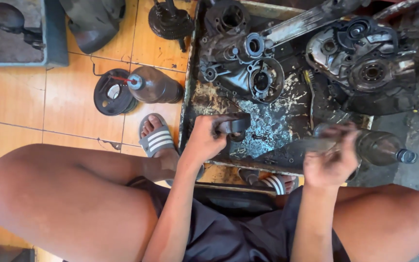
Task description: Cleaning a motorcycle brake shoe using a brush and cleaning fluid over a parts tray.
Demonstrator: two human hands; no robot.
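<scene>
Your left hand grips a dark, matt metal ring, greasy-looking; your right hand is blurred. The metal tray shows flaking, rusty paint. Engine casings are dull cast metal, grimy. The floor tiles look smooth and glossy, the bottle clear plastic

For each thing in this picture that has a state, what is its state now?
Left hand: closed around a dark curved part.
Right hand: blurred, grip unclear.
Metal tray: dirty, holds engine parts.
Engine casing: opened, inside showing.
Dark bottle on floor: lying on its side, capped.
Bottle beside right hand: lying, capped.
</scene>
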